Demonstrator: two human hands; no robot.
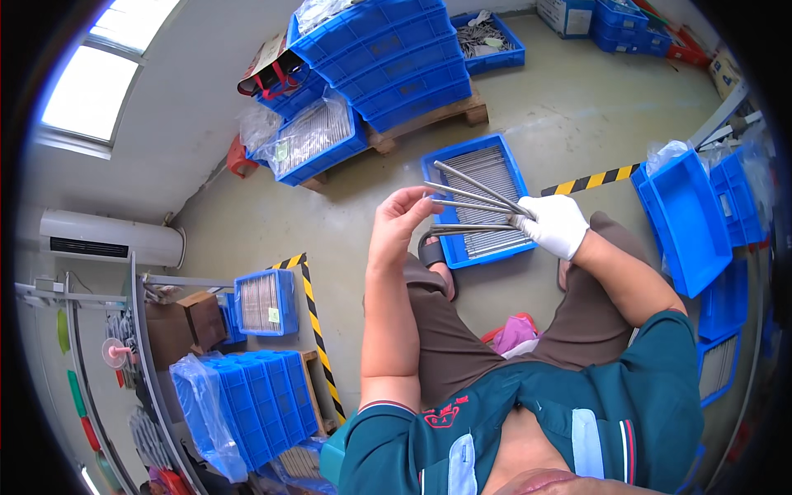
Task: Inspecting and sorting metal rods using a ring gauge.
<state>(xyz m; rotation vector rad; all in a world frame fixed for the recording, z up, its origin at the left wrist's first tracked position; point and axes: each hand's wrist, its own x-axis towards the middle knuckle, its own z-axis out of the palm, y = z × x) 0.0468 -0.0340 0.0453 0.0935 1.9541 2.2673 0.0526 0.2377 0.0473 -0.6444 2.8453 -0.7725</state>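
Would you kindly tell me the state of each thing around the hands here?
Metal rods: fanned out, gripped at one end.
Right hand: white-gloved, closed on the rods.
Left hand: bare, fingers touching the rod tips.
Blue crate: on the floor, filled with rods.
Blue bin: tilted, looks empty.

A pale concrete floor (544, 115) crossed by yellow-and-black hazard tape (316, 322) meets a grey wall (181, 107) bearing a bright window (107, 66) and a white air conditioner (107, 239), with stacked blue crates (388, 58) on a wooden pallet (433, 120).
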